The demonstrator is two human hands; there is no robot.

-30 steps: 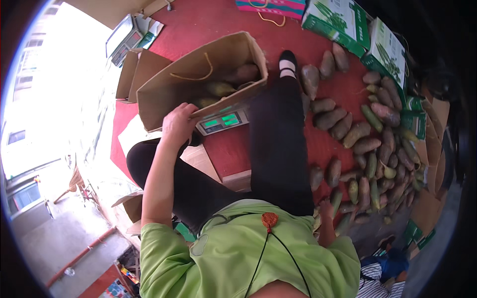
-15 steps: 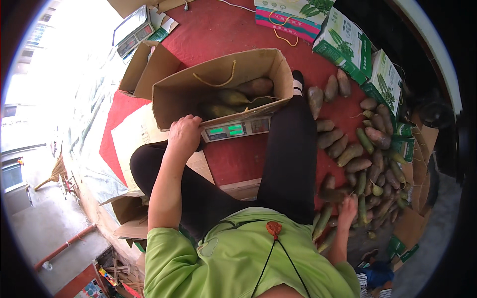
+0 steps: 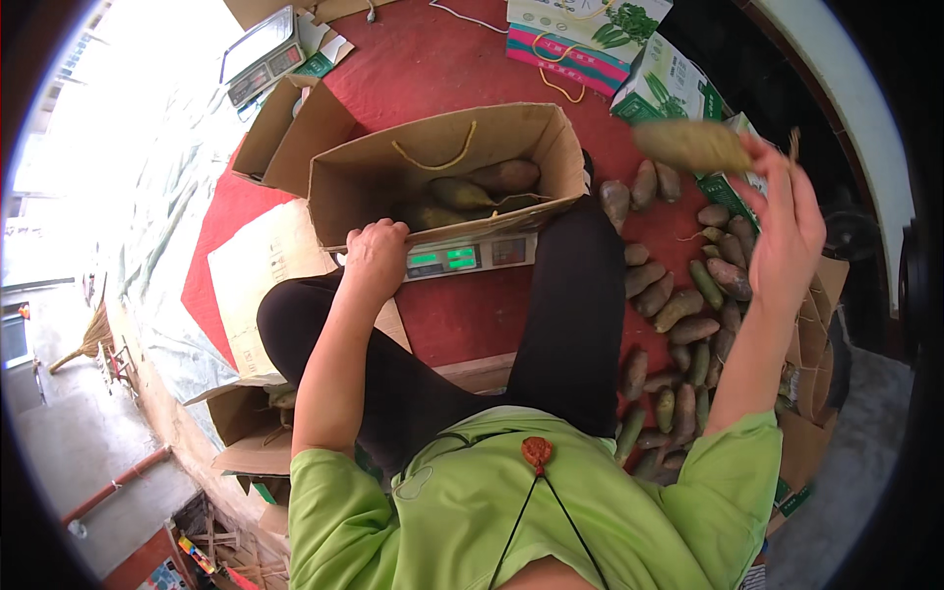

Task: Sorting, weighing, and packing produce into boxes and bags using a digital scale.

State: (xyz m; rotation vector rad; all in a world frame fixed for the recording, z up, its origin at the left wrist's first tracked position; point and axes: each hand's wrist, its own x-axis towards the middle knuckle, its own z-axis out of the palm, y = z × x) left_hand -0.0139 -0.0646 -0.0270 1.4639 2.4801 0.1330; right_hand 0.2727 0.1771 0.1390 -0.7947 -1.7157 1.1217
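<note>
An open brown cardboard box [image 3: 526, 138] with a yellow cord handle stands on a digital scale [image 3: 506, 254] in front of me. Several long radishes [image 3: 462, 193] lie inside it, one with a thin root tail. Closed over the box's near left rim is my left hand [image 3: 376, 254]. Up at the right, my right hand [image 3: 790, 211] grips one end of a greenish radish [image 3: 693, 145], blurred by motion and held roughly level above the floor. Below that arm, many loose radishes [image 3: 678, 310] are spread over the red floor, partly hidden by my forearm.
Printed green-and-white cartons [image 3: 661, 84] line the far right. A second open box [image 3: 295, 133] adjoins the scale's left side, with another scale [image 3: 264, 59] beyond it. Flattened cardboard [image 3: 241, 280] lies left of my knee; a box [image 3: 246, 423] is near my left elbow.
My right hand has risen from the radish pile at the lower right, carrying a radish up and forward. The left hand stays on the box rim.
</note>
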